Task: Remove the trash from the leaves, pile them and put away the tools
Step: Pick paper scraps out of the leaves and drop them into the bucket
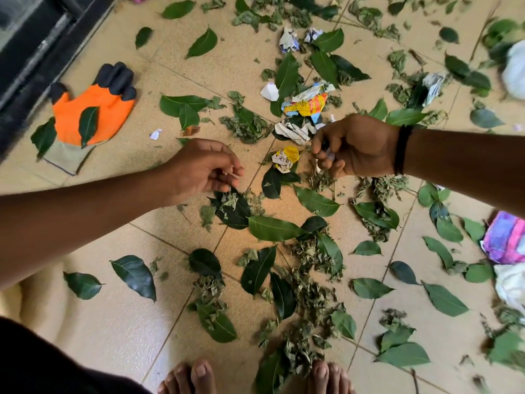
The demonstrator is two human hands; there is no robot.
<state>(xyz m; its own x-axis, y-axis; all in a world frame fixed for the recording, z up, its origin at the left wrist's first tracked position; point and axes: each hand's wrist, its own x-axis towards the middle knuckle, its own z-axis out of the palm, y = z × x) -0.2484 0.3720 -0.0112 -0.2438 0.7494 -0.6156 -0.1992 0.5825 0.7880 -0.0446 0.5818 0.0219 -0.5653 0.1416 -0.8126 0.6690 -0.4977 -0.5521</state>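
Note:
Green leaves (272, 228) and dried leaf bits lie scattered over the tan tiled floor (119, 317). Crumpled paper trash sits among them: a yellow-and-white ball (286, 159), a white wad (292, 132) and a colourful wrapper (308, 103). My right hand (355, 146) hovers beside the yellow ball, fingers curled round a small white scrap. My left hand (204, 166) hangs over dark leaves with fingers loosely curled, pinching what looks like a thin bit; too small to be sure. An orange-and-black work glove (93, 109) lies flat at the left with a leaf on it.
A dark door frame (34, 52) runs along the upper left. More paper wads (289, 39) lie further back. A pink-purple packet (504, 237) and white plastic (511, 288) sit at the right edge. My bare feet (255, 376) stand at the bottom.

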